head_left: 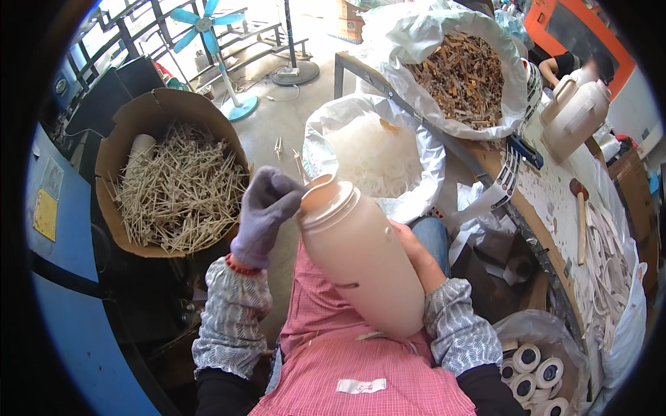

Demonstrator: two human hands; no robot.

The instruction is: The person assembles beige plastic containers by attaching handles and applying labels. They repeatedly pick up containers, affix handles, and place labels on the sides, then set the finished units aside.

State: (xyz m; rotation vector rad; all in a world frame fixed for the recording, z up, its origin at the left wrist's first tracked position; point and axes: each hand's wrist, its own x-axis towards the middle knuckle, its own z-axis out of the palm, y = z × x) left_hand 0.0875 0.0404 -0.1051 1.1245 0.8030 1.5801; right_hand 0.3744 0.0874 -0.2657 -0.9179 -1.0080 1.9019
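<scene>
A beige plastic thermos jug shell [371,267] rests tilted across my lap, its spouted mouth pointing up and to the left. My left hand [265,211], in a purple-grey glove, has its fingers curled closed at the lip of the spout. My bare right hand [416,255] grips the shell's right side; the jug hides most of its fingers. A short dark slot and a small round boss show on the shell's wall. Under it lies my pink checked apron [368,374].
A cardboard drum [111,187] of thin beige plastic sticks stands left. Ahead are a sack [430,149] of whitish pieces and a sack [388,31] of brown scraps. On the right bench [548,197] are jugs [579,118], a hammer [581,222] and beige strips. Round parts [548,372] fill a bag lower right.
</scene>
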